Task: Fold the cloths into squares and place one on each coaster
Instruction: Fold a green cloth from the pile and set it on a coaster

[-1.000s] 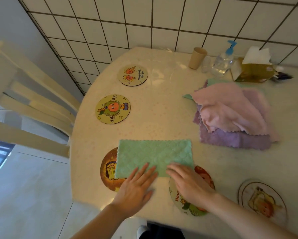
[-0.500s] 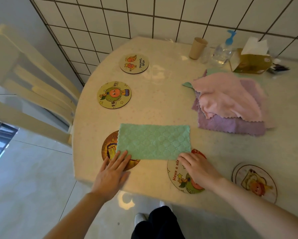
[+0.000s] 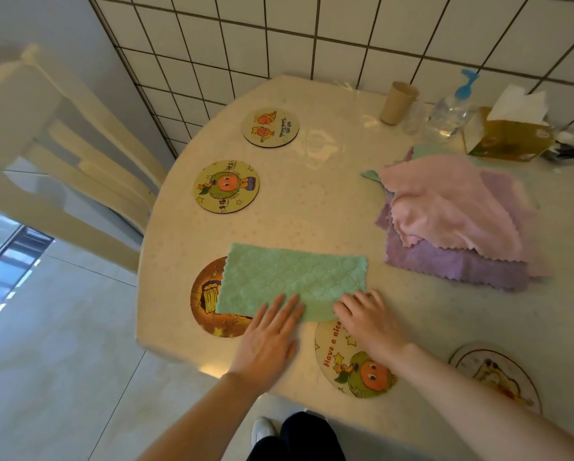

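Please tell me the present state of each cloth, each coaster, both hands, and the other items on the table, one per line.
green cloth: folded to a rectangle, lying across two coasters
pink cloth: unfolded, on top of the pile
purple cloth: unfolded, under it
left hand: flat, fingertips on the green cloth
right hand: pressing its near right corner
brown coaster: partly covered
"Have a nice" coaster: partly covered
other three coasters: bare
paper cup: upright

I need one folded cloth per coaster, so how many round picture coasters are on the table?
5: two bare round picture coasters at the far left, one under the green cloth's left end, one beneath the right hand, one at the near right edge.
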